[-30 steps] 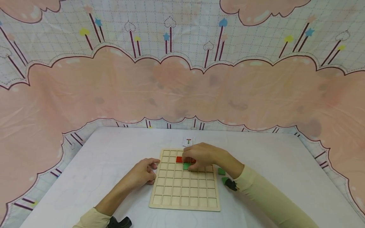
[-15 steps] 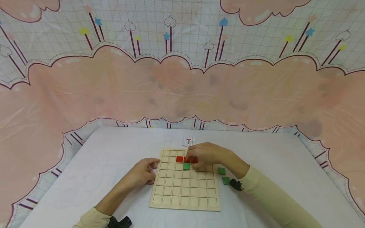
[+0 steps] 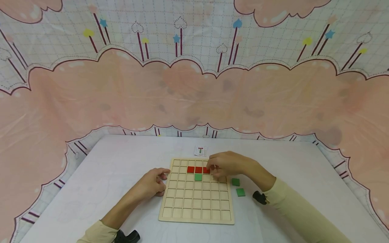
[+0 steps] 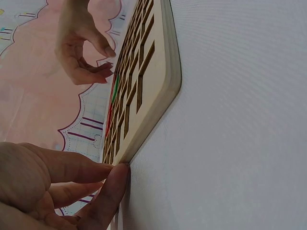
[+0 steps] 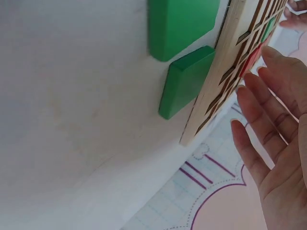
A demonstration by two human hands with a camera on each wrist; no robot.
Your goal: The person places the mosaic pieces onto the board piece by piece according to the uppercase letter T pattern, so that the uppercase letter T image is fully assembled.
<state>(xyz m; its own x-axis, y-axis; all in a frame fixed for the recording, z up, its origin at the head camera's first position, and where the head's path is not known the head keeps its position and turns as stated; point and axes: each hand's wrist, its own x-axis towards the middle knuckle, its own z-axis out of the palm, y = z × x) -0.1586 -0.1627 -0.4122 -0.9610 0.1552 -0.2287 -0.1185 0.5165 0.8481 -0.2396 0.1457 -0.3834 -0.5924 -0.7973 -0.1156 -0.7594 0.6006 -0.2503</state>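
A light wooden grid board (image 3: 196,204) lies flat on the table. Three red tiles (image 3: 190,169) form a row in its upper cells, and one green tile (image 3: 198,177) sits below the middle one. My left hand (image 3: 150,182) rests at the board's left side; in the left wrist view its straight fingertips (image 4: 118,175) touch the board's edge. Over the upper right cells, beside the rightmost red tile, hovers my right hand (image 3: 226,165). The right wrist view shows its fingers (image 5: 259,105) loosely bent, with nothing between them.
Two loose green tiles (image 3: 235,182) lie on the table right of the board. A small printed card (image 3: 200,151) with a coloured grid pattern lies just behind it. A patterned cloth (image 3: 194,98) hangs behind the white table (image 3: 115,168).
My right hand has drawn back rightward from the middle red tile, uncovering the red row and the loose green tile near its wrist. My left hand stays at the board's edge.
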